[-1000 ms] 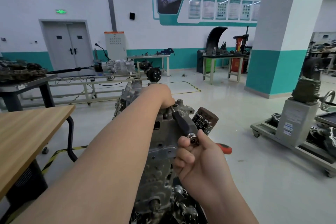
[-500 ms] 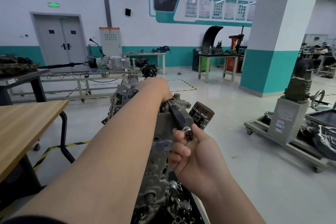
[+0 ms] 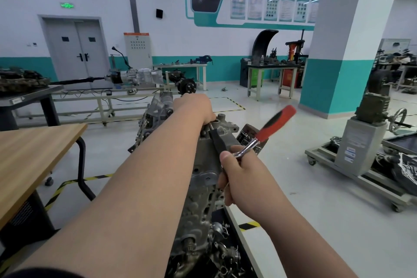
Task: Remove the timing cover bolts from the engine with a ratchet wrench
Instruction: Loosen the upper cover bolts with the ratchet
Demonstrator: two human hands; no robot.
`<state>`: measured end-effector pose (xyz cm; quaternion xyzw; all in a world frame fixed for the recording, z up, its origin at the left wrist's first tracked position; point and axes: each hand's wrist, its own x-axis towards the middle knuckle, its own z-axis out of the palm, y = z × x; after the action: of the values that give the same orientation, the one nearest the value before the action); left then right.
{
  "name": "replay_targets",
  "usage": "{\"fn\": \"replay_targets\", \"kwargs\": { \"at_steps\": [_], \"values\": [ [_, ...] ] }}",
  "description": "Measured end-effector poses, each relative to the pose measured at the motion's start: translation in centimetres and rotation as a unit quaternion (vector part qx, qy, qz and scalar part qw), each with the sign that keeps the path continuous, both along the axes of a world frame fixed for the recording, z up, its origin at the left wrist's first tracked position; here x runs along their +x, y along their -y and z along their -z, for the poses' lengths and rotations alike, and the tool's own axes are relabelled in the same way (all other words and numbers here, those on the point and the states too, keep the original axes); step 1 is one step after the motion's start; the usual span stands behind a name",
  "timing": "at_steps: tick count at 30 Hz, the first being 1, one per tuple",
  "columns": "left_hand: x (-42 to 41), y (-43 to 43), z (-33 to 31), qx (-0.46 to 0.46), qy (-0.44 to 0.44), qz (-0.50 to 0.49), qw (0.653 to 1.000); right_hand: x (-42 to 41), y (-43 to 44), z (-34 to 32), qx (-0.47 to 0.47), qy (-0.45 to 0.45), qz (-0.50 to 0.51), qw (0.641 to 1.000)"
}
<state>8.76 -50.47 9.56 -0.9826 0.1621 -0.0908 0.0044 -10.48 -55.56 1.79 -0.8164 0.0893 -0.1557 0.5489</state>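
A grey engine on a stand runs down the middle of the view. My left hand reaches over its far top end, fingers curled down out of sight behind it; what they hold is hidden. My right hand grips the chrome head end of a ratchet wrench close to the engine's right side. The wrench's red and black handle points up and to the right, blurred. A dark oil filter sticks out of the engine behind the wrench. No bolt is clearly visible.
A wooden table stands at the left. Another engine stand on wheels is at the right. A gearbox rig and workbenches line the back wall. A teal and white pillar rises at the right.
The wrench handle has swung from low behind my right hand up to the right. My right hand turned with it. My left hand stays on the engine's top.
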Motion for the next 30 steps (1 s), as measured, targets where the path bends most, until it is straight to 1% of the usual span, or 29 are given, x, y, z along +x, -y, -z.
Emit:
{"fn": "replay_targets", "kwargs": {
  "at_steps": [2, 3, 5, 7, 9, 10, 12, 13, 14, 15, 17, 19, 20, 22, 23, 24, 25, 27, 30],
  "values": [
    [-0.3, 0.0, 0.1, -0.011, 0.000, -0.002, 1.000, -0.1, 0.0, -0.6, -0.140, -0.018, 0.015, 0.990],
    [-0.3, 0.0, 0.1, -0.019, -0.003, -0.006, 1.000, -0.2, 0.0, -0.9, -0.225, -0.029, 0.025, 0.974],
    [-0.1, -0.1, 0.3, -0.041, -0.015, -0.014, 0.999, -0.3, -0.2, -1.4, -0.376, -0.038, 0.052, 0.925],
    [0.2, -0.1, 0.1, -0.054, -0.042, -0.005, 0.998, -0.3, -0.7, -1.8, -0.470, -0.032, 0.076, 0.879],
    [0.1, 0.1, 0.2, -0.048, -0.047, 0.017, 0.998, -0.2, -1.3, -1.9, -0.515, -0.032, 0.088, 0.852],
    [-0.4, 0.0, 0.2, -0.049, -0.048, 0.030, 0.997, -0.2, -1.5, -1.9, -0.522, -0.032, 0.091, 0.847],
    [-0.1, 0.1, 0.2, -0.002, -0.025, 0.065, 0.998, -0.1, -1.7, -1.8, -0.516, -0.030, 0.096, 0.850],
    [0.4, -0.1, 0.5, -0.029, -0.030, 0.041, 0.998, 0.0, -1.6, -1.8, -0.508, -0.026, 0.096, 0.856],
    [1.0, -0.1, 0.8, -0.077, -0.041, 0.019, 0.996, 0.0, -1.5, -1.6, -0.496, -0.022, 0.095, 0.863],
    [1.1, -0.3, 0.9, -0.099, -0.031, 0.001, 0.995, 0.1, -1.4, -1.4, -0.481, -0.014, 0.091, 0.872],
    [0.7, -0.4, 0.8, -0.067, -0.017, 0.016, 0.997, 0.2, -1.0, -1.0, -0.443, -0.001, 0.078, 0.893],
    [0.3, -0.5, 0.6, -0.044, 0.004, 0.021, 0.999, 0.2, -0.6, -0.9, -0.373, 0.010, 0.055, 0.926],
    [0.2, -0.6, 0.6, -0.033, 0.014, 0.020, 0.999, 0.2, -0.5, -0.9, -0.319, 0.012, 0.038, 0.947],
    [0.1, -0.8, 0.4, -0.018, 0.019, 0.036, 0.999, 0.5, -0.1, -0.8, -0.177, 0.021, 0.009, 0.984],
    [0.3, -0.9, 0.3, -0.017, 0.014, 0.043, 0.999, 0.7, 0.1, -0.5, -0.091, 0.032, 0.006, 0.995],
    [0.1, -1.0, 0.1, -0.021, 0.000, 0.047, 0.999, 0.8, 0.2, -0.1, -0.009, 0.039, 0.007, 0.999],
    [0.1, -1.1, -0.1, -0.021, -0.009, 0.051, 0.998, 0.9, 0.3, 0.4, 0.063, 0.042, 0.008, 0.997],
    [-0.1, -1.1, -0.2, -0.019, -0.014, 0.064, 0.998, 0.8, 0.2, 1.1, 0.196, 0.034, -0.004, 0.980],
    [-0.1, -1.1, -0.2, -0.001, -0.013, 0.064, 0.998, 0.4, 0.0, 1.4, 0.381, 0.018, -0.053, 0.923]
  ]
}}
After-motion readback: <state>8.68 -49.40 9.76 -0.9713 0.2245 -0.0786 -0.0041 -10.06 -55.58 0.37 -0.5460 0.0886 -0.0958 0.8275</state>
